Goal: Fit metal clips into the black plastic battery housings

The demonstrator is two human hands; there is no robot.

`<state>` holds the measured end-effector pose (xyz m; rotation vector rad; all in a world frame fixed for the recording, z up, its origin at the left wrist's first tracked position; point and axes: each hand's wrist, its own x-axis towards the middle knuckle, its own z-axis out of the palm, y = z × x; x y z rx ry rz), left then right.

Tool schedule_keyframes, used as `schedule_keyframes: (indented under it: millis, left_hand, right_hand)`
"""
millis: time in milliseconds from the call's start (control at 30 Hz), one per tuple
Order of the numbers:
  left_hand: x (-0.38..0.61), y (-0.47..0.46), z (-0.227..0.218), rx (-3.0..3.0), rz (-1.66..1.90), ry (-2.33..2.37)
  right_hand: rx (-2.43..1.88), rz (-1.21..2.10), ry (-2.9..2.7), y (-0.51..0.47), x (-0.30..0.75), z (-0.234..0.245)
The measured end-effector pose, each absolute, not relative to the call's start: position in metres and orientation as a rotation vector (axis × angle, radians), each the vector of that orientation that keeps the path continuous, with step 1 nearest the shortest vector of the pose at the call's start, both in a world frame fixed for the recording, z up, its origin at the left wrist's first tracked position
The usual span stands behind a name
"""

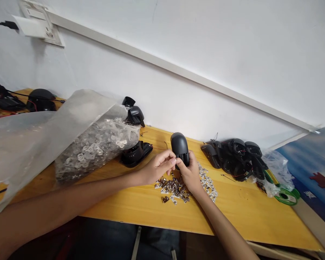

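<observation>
A black rounded plastic housing [179, 144] stands upright in my right hand [190, 174], whose fingers wrap its lower end. The housing has an open slotted section near the bottom. My left hand [161, 167] is closed in a pinch at the housing's lower left side, its fingertips meeting my right thumb. What the pinch holds, if anything, is too small to make out. Beneath both hands lies a loose pile of small metal contact plates [176, 188], some with brownish springs.
To the left, a clear plastic bag [97, 144] bulges with metal plates. Several black housings [237, 155] with thin wires are heaped at right, beside a green solder spool [285, 196]. Another black housing [135, 154] lies left of my hands. A white wall rises behind the wooden table [151, 213].
</observation>
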<state>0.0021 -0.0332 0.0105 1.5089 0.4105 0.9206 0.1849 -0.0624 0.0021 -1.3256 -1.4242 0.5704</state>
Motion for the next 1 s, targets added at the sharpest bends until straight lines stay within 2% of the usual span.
schedule_keyframes:
  millis: [400, 1000]
  left_hand:
    - [0.007, -0.035, 0.001, 1.632, 1.216, 0.487]
    - [0.007, -0.032, 0.000, 1.694, 1.274, 0.534]
  right_hand:
    - [-1.320, 0.604, -1.434, -0.066, 0.181, 0.003]
    - [-1.298, 0.618, -1.453, -0.066, 0.182, 0.006]
